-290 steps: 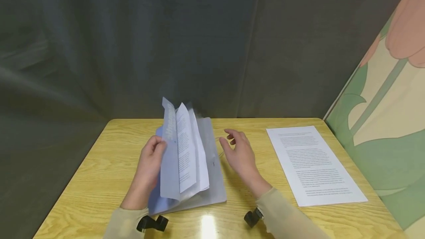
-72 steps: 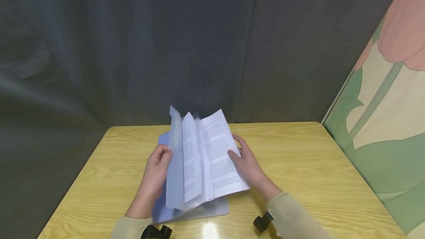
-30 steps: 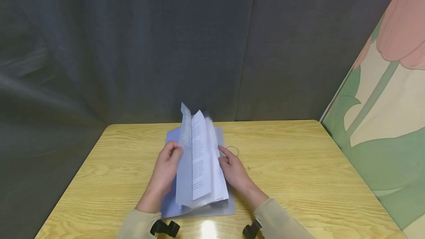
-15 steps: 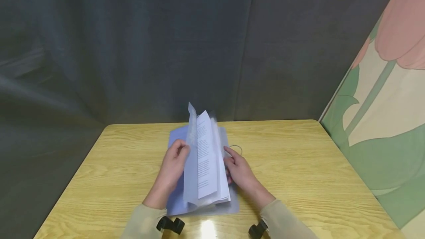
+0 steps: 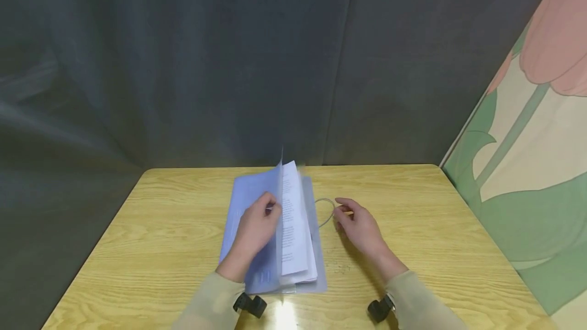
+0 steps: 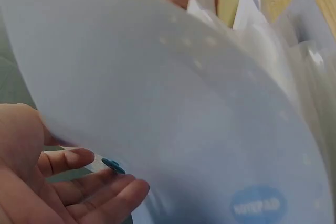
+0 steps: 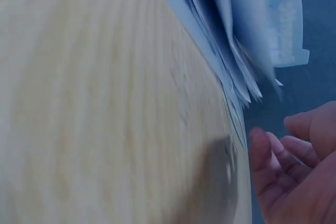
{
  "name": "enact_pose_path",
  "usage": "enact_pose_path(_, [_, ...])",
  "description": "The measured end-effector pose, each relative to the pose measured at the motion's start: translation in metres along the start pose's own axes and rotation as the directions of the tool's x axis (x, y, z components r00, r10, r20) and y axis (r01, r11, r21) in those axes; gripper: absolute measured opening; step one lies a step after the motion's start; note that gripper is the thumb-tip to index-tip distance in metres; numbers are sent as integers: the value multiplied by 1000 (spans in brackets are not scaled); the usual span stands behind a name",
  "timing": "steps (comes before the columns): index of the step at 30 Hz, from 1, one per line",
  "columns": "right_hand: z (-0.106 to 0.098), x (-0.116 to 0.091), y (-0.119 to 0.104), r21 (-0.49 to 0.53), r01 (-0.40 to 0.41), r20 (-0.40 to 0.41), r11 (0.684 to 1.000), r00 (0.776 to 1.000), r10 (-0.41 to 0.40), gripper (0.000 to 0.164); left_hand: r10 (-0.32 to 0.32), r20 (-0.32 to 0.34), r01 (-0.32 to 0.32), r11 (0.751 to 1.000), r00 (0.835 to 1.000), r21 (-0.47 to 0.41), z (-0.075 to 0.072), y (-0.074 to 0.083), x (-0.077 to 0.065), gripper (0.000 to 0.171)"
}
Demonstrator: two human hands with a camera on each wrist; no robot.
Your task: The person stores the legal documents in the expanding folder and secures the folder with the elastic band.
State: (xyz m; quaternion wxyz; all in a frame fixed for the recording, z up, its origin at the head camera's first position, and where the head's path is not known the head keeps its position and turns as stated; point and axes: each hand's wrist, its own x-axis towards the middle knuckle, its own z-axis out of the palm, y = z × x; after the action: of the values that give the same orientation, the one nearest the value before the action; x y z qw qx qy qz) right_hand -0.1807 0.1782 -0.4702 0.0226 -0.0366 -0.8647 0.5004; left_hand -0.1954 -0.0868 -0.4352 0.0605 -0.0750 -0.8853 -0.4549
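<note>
A translucent blue plastic folder (image 5: 249, 202) lies on the table with its front cover (image 6: 173, 93) raised nearly upright. The left hand (image 5: 257, 220) holds that cover by its edge; in the left wrist view its fingers (image 6: 115, 198) are curled at the edge, beside a small blue button (image 6: 113, 165). Printed sheets (image 5: 293, 233) fan slightly among clear sleeves inside. A thin cord loop (image 5: 326, 222) sticks out from the folder's right side. Close to the loop, the right hand (image 5: 362, 228) hovers with loosely bent fingers; in the right wrist view nothing is between them.
The folder rests on a wood-grain table (image 5: 174, 228). A dark curtain (image 5: 238, 65) stands behind the table's far edge, and a wall panel with a flower pattern (image 5: 536, 192) borders the right.
The sheet from the table's right went into the right hand, then in among the folder's papers. The left hand has swung the cover rightward. The right hand has left the papers, moving right.
</note>
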Motion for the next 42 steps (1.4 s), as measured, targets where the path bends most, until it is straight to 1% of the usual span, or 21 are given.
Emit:
enact_pose_path(2, [-5, 4, 2, -79, 23, -21, 997, 999, -24, 41, 8, 5, -9, 998, 1000, 58, 4, 2, -1, 9])
enact_pose_path(5, [-10, 10, 5, -151, 42, -31, 988, 998, -47, 42, 8, 18, -10, 994, 1000, 111, 9, 3, -2, 7])
enact_pose_path(7, [-12, 15, 6, -166, 50, -26, 985, 998, -55, 43, -13, 35, 8, 992, 999, 129, 12, 3, -3, 7])
enact_pose_path(11, [-13, 22, 7, -204, 64, -11, 977, 998, -68, 44, -26, 59, 17, 988, 998, 151, 18, 2, -4, 13])
enact_pose_path(14, [-13, 26, 8, -240, 83, 5, 967, 996, -84, 43, -4, 71, -8, 986, 997, 165, 22, 2, -5, 22])
enact_pose_path(18, [-12, 29, 7, -280, 111, 26, 954, 994, -108, 39, 34, 90, -47, 988, 995, 150, 23, 0, -8, 34])
enact_pose_path(22, [-11, 30, 8, -328, 126, 40, 936, 992, -120, 33, 87, 108, -102, 985, 990, 140, 21, -8, -9, 36])
enact_pose_path(24, [-11, 30, 9, -355, 135, 48, 925, 991, -126, 31, 108, 116, -126, 979, 987, 158, 20, -14, -8, 36])
enact_pose_path(27, [-11, 31, 10, -384, 147, 67, 911, 989, -131, 30, 104, 135, -131, 969, 985, 210, 17, -22, -8, 43])
enact_pose_path(31, [-9, 32, 11, -385, 154, 95, 910, 987, -126, 28, 96, 185, -145, 950, 978, 277, 17, -29, -7, 51])
enact_pose_path(34, [-8, 32, 10, -359, 153, 111, 921, 986, -121, 25, 100, 213, -164, 937, 972, 309, 20, -32, -6, 54])
enact_pose_path(38, [-8, 30, 9, -296, 141, 136, 945, 985, -105, 20, 85, 236, -164, 927, 968, 339, 24, -35, -8, 55])
enact_pose_path(42, [-7, 27, 9, -209, 127, 164, 970, 982, -93, 17, 48, 256, -147, 912, 966, 383, 25, -36, -10, 57])
